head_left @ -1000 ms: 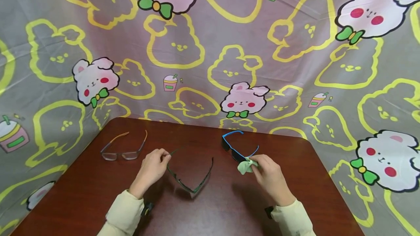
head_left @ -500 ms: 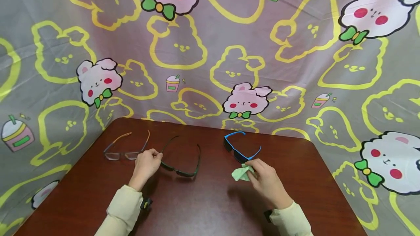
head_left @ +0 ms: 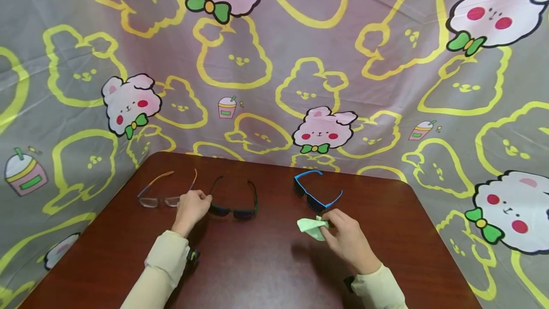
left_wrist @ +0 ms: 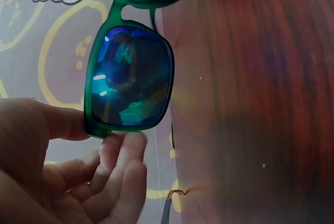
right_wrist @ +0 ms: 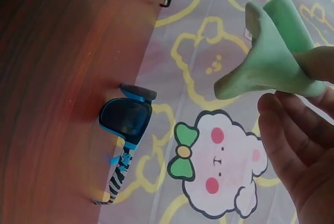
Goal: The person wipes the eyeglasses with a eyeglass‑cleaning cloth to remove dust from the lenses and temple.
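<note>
Green-framed sunglasses [head_left: 243, 214] with dark blue mirrored lenses stand near the table's left middle, their temples spread toward the back. My left hand [head_left: 190, 211] pinches their left front corner; in the left wrist view, the thumb and fingers meet at the frame beside one lens [left_wrist: 133, 78]. In my right hand [head_left: 349, 240], thumb and fingers pinch a pale green cloth [head_left: 310, 228] above the table. The cloth hangs loosely folded, also seen in the right wrist view. Blue-framed sunglasses [head_left: 315, 203] with dark lenses lie just beyond the right hand, apart from it.
Clear eyeglasses [head_left: 148, 202] with orange-tipped temples lie at the back left, partly behind the left hand. The reddish-brown table [head_left: 266, 271] ends at a patterned fabric curtain [head_left: 249, 132] that surrounds it at the back and sides.
My left hand has brought the green sunglasses leftward and back, turning their lenses to the front, beside the clear eyeglasses. The right hand with the cloth has drawn slightly away from the blue sunglasses.
</note>
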The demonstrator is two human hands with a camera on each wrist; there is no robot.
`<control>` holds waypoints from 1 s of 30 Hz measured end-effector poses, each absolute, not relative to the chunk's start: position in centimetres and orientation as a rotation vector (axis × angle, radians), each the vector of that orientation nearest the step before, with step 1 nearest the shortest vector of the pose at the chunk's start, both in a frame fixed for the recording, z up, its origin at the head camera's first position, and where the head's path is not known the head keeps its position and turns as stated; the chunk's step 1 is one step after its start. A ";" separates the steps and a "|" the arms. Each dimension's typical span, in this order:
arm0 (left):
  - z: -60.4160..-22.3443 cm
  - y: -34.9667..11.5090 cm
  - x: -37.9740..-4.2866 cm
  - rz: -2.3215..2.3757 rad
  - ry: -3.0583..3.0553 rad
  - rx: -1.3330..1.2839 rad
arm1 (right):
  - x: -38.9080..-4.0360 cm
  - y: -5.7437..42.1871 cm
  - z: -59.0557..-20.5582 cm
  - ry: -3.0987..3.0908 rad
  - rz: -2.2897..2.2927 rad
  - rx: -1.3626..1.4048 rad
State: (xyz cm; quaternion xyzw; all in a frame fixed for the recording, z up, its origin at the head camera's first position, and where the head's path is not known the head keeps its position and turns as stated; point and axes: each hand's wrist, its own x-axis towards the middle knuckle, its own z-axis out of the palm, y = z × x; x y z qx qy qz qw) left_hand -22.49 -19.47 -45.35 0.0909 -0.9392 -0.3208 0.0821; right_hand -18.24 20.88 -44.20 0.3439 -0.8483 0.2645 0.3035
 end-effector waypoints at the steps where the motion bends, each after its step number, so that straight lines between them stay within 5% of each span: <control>1: -45.3 -19.5 -22.6 -0.962 -2.823 0.285 | -18.3 20.9 -44.2 -2.246 0.694 0.914; 30: -45.1 -19.8 -24.5 -0.842 -2.911 0.388 | -17.6 22.0 -44.4 -2.248 0.601 0.964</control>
